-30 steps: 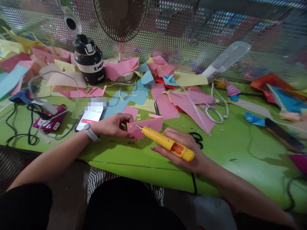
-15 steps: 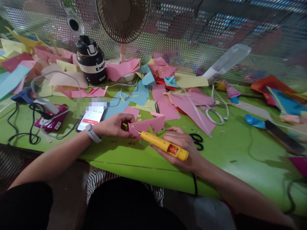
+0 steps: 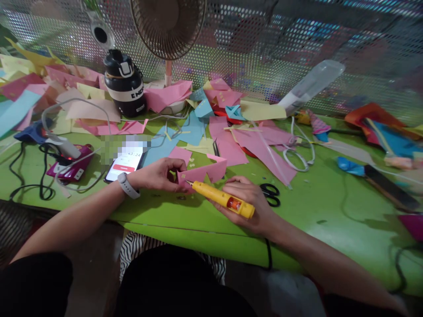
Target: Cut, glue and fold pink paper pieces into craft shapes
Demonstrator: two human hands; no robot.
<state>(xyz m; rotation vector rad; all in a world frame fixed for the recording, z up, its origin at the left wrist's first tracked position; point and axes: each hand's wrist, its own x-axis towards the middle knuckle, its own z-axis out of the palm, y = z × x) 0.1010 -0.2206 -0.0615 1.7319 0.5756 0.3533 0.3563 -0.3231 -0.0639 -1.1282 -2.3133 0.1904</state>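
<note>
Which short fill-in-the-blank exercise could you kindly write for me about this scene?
The left hand holds a folded sheet coloured ____.
The right hand holds a tool whose body is mainly ____.
A pale band circles the ____ wrist.
The table top is coloured ____.

Missing words: pink; yellow; left; green.

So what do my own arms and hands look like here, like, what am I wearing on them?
Both forearms are bare. Your left hand is ungloved, with a pale, watch-like band around that wrist. Your right hand is ungloved too.
</note>
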